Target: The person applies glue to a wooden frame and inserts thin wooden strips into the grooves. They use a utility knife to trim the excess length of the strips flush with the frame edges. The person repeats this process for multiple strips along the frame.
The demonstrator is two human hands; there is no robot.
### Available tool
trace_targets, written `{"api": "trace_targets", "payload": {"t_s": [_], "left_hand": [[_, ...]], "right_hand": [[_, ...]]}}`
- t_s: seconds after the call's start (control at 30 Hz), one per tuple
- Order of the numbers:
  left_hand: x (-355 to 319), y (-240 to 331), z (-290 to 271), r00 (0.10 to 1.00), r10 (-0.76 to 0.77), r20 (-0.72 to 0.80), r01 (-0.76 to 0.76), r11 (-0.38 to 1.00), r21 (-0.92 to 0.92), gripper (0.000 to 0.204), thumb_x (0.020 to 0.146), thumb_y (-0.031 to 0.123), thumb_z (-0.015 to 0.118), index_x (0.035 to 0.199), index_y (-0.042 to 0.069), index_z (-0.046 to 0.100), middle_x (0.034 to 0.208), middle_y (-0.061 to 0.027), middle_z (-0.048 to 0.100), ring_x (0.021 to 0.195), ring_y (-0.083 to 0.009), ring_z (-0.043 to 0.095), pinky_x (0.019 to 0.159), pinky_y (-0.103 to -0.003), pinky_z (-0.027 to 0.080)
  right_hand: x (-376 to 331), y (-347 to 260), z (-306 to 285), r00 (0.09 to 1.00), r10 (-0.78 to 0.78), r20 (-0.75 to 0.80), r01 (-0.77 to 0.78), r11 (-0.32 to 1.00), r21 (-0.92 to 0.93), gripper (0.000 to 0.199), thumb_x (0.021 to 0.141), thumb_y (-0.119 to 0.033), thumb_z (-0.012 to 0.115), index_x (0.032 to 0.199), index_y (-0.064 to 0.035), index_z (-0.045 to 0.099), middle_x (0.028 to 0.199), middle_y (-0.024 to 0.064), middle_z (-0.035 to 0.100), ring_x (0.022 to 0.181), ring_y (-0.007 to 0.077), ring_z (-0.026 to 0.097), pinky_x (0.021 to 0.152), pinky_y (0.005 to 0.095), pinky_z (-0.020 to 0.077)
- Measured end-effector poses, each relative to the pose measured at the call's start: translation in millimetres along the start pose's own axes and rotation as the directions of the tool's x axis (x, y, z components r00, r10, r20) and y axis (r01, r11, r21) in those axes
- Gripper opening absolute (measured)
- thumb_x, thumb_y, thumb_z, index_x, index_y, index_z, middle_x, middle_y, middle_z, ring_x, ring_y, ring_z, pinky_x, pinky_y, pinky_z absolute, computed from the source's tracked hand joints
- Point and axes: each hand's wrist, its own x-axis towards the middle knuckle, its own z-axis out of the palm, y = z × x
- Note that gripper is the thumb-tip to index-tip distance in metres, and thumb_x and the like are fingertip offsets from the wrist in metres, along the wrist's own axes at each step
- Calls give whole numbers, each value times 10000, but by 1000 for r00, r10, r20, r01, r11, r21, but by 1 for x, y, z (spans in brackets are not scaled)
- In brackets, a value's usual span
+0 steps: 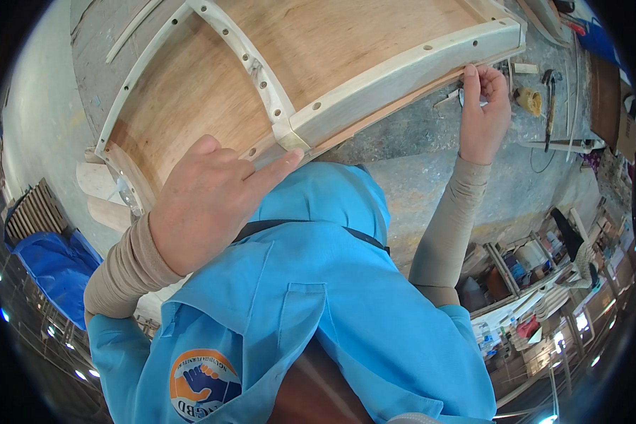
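Observation:
A curved wooden frame with pale rails and drilled round holes lies across the workbench, backed by a plywood panel. My left hand is at the near corner joint. Its index finger is stretched out to the joint's edge, and its thumb sticks up. Along the frame's near side runs a thin wooden strip. My right hand is at the strip's far right part, thumb raised against its edge and fingers curled in. What lies between those fingertips is hidden.
Right of the frame lie a yellowish roll, a small wood block and a dark clamp-like tool. Cluttered shelves stand at the lower right. A blue tarp is at the left, beside a slatted wooden piece.

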Motion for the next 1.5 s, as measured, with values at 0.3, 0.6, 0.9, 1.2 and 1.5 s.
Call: {"api": "trace_targets", "payload": {"t_s": [0.3,0.6,0.9,1.2,1.5], "left_hand": [[40,-5,-25,978,-7,-206,-41,973,-228,481,866,82,626,1347,85,616,719,-90,607,627,-223,542,702,-344,380],[167,-2,38,890,79,-449,-223,934,-278,417,910,155,593,1325,166,625,804,-178,661,703,-360,612,665,-457,477],[194,8,36,901,52,-430,-148,970,-193,391,906,191,614,1295,196,656,742,-158,653,687,-340,628,691,-446,512],[195,8,35,903,64,-426,-149,974,-171,360,933,219,603,1287,194,659,790,-158,689,739,-344,660,717,-463,523],[198,9,24,943,51,-330,-118,975,-186,229,868,180,632,1074,132,720,897,-143,729,854,-317,716,774,-436,554]], "right_hand": [[-4,12,4,1000,-27,-16,28,997,77,236,992,-228,626,1015,7,621,892,85,692,839,166,650,788,307,515],[-4,5,1,995,-99,-32,98,995,-35,228,991,-232,630,1021,-6,623,898,109,693,831,201,665,780,328,518],[-13,0,6,996,-75,-57,73,996,-47,246,984,-229,645,1076,-6,596,928,115,690,840,211,664,771,335,515],[-17,-1,4,995,-87,-55,83,993,-81,229,993,-214,625,1099,-12,605,945,114,689,842,209,655,767,334,512],[-18,-2,5,995,-78,-64,71,992,-105,207,999,-196,608,1089,-9,613,941,114,684,835,212,643,776,340,507]]}}
